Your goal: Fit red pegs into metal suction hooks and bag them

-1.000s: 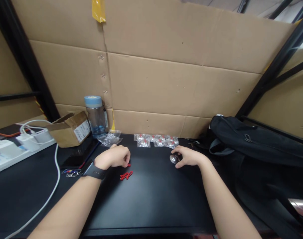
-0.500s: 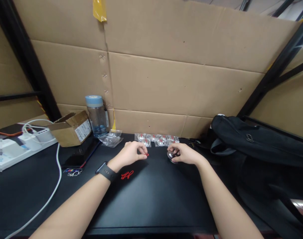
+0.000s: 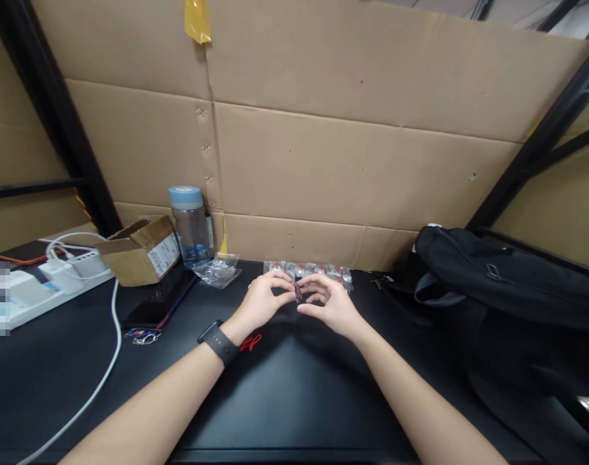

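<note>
Above the black table, a shiny round metal disc (image 3: 298, 293) is held nearly edge-on between my hands. My right hand (image 3: 334, 310) grips it from the right, thumb below and fingers curved above. From the left, my left hand (image 3: 264, 302), with a dark watch on its wrist, has thumb and fingertips closed at the disc's other face. Any red cord in the left fingers is hidden. A loose red cord (image 3: 250, 342) lies on the table by the left wrist, partly covered by it. Behind the hands sit several similar discs in clear bags (image 3: 343, 276).
A crumpled plastic bag (image 3: 219, 270), a water bottle (image 3: 190, 229) and an open cardboard box (image 3: 135, 253) stand back left. Nearby are a dark tablet (image 3: 154, 303), keyrings (image 3: 144, 336) and a white power strip (image 3: 28, 303) with a cable. A black backpack (image 3: 507, 271) fills the right side.
My right hand has moved left with the disc, and my left hand slightly right, so they meet. The red cord seen in my left fingertips is now out of sight.
</note>
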The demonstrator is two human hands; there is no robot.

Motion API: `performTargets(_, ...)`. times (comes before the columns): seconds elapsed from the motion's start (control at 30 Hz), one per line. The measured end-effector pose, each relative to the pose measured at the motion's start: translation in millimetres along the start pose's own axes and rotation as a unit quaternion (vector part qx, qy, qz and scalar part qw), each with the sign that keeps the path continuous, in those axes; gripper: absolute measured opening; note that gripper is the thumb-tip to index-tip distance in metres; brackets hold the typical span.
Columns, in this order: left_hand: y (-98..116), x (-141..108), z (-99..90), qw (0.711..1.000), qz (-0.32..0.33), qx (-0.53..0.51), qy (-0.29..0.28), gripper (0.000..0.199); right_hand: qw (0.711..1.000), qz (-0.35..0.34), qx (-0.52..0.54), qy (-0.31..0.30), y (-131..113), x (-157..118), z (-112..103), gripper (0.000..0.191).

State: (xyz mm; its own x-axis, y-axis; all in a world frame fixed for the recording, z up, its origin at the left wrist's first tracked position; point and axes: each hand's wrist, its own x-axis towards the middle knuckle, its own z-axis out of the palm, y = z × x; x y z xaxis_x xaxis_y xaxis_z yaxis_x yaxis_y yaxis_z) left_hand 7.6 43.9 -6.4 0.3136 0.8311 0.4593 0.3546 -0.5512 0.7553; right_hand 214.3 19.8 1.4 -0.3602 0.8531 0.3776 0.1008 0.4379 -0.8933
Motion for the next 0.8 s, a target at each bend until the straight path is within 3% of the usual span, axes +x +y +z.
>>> performTargets(0.27,9.4,-4.0,3.6,0.999,0.006,0.032,0.035,0.005,0.998,0.017,0.058,0.034,7.1,1.0,3.8,0.045)
performTargets(0.43,24.1,-10.1,4.8,0.984,0.04,0.159,0.063,0.008,0.996,0.045,0.032,0.065,10.1,1.4,5.1,0.034)
performTargets(0.6,34.3,-11.9,2.5,0.972,0.048,0.216,0.085,0.007,0.997,0.039,0.042,0.047,3.4,0.9,-1.8,0.026)
performTargets(0.8,30.0,-11.4,4.0,0.975,0.048,0.207,0.067,0.006,0.998,0.003,-0.041,0.036,3.2,0.5,-6.5,0.016)
